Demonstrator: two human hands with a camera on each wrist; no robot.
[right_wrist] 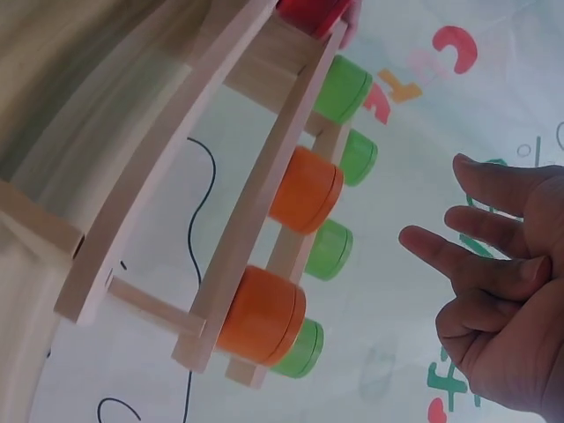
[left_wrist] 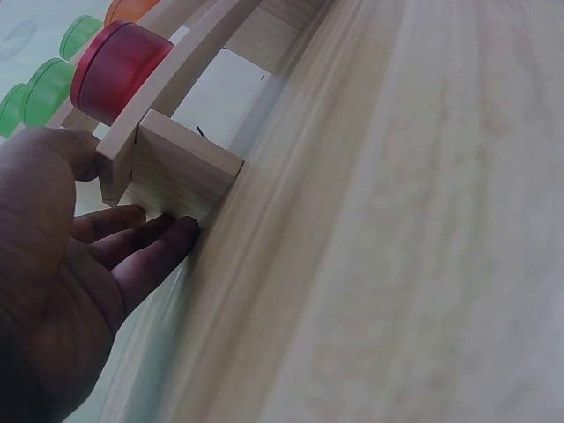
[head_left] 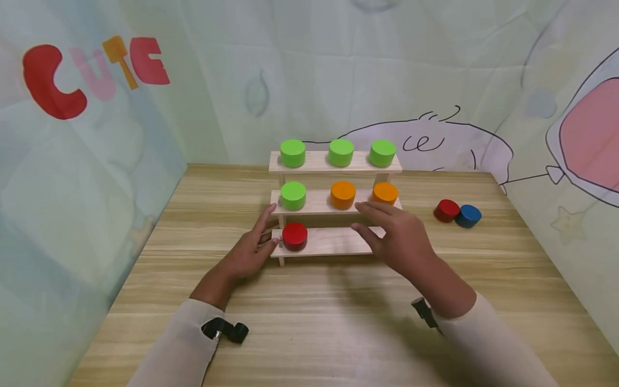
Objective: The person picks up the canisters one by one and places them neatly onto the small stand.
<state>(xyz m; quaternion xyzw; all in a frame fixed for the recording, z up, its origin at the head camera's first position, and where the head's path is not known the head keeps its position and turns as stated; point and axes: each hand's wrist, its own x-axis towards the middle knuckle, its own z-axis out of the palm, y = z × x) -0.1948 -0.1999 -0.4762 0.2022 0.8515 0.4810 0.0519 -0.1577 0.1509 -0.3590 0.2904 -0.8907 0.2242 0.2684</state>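
A three-tier wooden shelf (head_left: 333, 247) stands on the table. My left hand (head_left: 249, 252) rests at its left end; in the left wrist view the thumb touches the lowest plank and the extended fingers reach beside the wooden leg (left_wrist: 181, 159). Near that hand, a red round block (head_left: 294, 237) sits on the bottom tier. My right hand (head_left: 398, 234) hovers above the right side of the shelf, thumb and fingers apart, holding nothing. Behind it on the middle tier are two orange round blocks (head_left: 343, 195), with a green round block (head_left: 293, 195) at the left.
Three green blocks (head_left: 340, 152) stand in a row on the top tier. To the right of the shelf, a loose red block (head_left: 447, 210) and a blue block (head_left: 468, 216) lie side by side on the wooden table (head_left: 300, 333). A printed cloth (head_left: 309, 70) hangs behind.
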